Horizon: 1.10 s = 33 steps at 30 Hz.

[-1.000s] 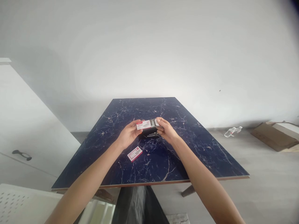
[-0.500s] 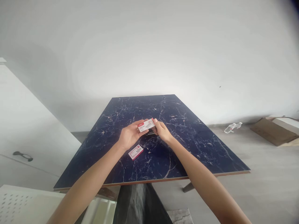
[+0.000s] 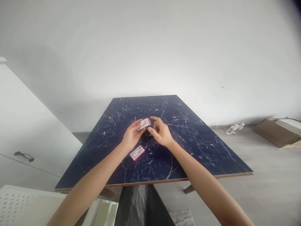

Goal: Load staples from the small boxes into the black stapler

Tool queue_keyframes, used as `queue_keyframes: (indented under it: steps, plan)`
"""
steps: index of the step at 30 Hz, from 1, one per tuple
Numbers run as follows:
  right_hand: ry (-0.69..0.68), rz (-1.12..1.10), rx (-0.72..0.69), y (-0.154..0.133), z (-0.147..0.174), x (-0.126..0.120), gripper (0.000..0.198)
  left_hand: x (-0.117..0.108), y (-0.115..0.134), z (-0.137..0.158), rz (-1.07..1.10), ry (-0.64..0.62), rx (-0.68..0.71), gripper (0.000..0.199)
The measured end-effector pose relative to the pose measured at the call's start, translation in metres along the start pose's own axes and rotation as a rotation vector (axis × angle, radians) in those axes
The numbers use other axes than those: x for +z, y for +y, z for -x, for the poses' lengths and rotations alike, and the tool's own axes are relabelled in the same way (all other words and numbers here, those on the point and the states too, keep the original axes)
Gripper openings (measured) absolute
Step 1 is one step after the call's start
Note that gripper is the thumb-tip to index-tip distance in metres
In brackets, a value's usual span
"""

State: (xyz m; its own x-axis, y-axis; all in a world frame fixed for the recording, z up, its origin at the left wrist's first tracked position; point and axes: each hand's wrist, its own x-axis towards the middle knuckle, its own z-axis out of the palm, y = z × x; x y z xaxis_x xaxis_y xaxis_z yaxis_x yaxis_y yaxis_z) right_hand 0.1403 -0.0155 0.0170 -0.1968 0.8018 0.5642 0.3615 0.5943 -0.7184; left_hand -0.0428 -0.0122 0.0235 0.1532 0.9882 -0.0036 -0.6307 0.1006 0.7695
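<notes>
My left hand (image 3: pixel 132 135) is closed on a small red-and-white box (image 3: pixel 144 123), holding it tilted above the table with its printed face up. A grey strip resembling staples is printed on that face. Just right of the box's red end is my right hand (image 3: pixel 162 133), its thumb and forefinger apart and the other fingers curled; I see nothing in it. Below both hands a dark object (image 3: pixel 146 137) sits on the table, largely hidden. Nearer me lies a second red-and-white box (image 3: pixel 137 153), flat on the tabletop.
The blue marbled table (image 3: pixel 192 153) stands against a pale wall (image 3: pixel 150 56). On the floor at right are clear plastic bottles (image 3: pixel 232 129) and an open cardboard box (image 3: pixel 275 131). A white cabinet (image 3: pixel 23 125) rises at left, with a perforated white piece (image 3: pixel 16 204) below.
My right hand has let go of the box's right end and moved slightly right, its fingers opening. The box, still in my left hand, has tilted and shifted a little left.
</notes>
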Motion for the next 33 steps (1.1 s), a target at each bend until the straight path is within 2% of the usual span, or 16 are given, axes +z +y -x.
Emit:
queue_keyframes:
  steps: [3,6,9,13,14,16,18,19,20,22,24,28,30,33]
  plan:
    - [-0.101,0.005,-0.02,-0.006,0.002,0.007,0.061,0.0,-0.002,0.0,0.026,-0.001,0.026,0.022]
    - [-0.188,-0.029,-0.031,-0.008,0.004,0.014,0.069,-0.001,-0.004,0.001,0.057,-0.063,0.015,0.024]
    - [-0.222,-0.02,-0.028,-0.008,0.005,0.018,0.072,-0.002,-0.005,0.001,0.061,-0.108,-0.007,0.028]
    - [-0.247,-0.006,-0.016,-0.008,0.002,0.013,0.073,-0.005,-0.003,-0.003,-0.036,-0.075,0.021,0.032]
    - [-0.218,-0.008,-0.004,-0.007,0.0,0.009,0.071,-0.006,-0.001,-0.004,-0.101,-0.064,0.045,0.031]
    - [-0.057,-0.003,0.056,-0.002,-0.007,-0.003,0.062,-0.01,0.005,-0.004,-0.323,-0.06,0.095,0.023]
    - [0.181,0.041,0.168,0.009,-0.014,-0.02,0.048,-0.013,0.011,-0.004,-0.676,-0.115,0.147,0.015]
    - [0.258,0.083,0.241,0.016,-0.017,-0.029,0.044,-0.014,0.013,-0.003,-0.868,-0.164,0.175,0.015]
    - [0.279,0.148,0.313,0.025,-0.02,-0.038,0.041,-0.014,0.014,-0.001,-1.045,-0.22,0.198,0.019]
    - [0.216,0.317,0.427,0.044,-0.024,-0.053,0.033,-0.013,0.013,0.001,-1.319,-0.307,0.256,0.026]
    - [0.112,0.475,0.499,0.063,-0.025,-0.063,0.029,-0.011,0.01,0.004,-1.507,-0.324,0.337,0.03]
    - [-0.134,0.593,0.49,0.092,-0.022,-0.071,0.034,-0.013,0.01,0.001,-1.675,-0.266,0.482,0.031]
    - [-0.158,0.6,0.451,0.098,-0.019,-0.072,0.04,-0.02,0.016,-0.003,-1.688,-0.235,0.44,0.028]
    - [-0.117,0.611,0.385,0.099,-0.017,-0.073,0.046,-0.037,0.026,-0.011,-1.761,-0.195,0.302,0.028]
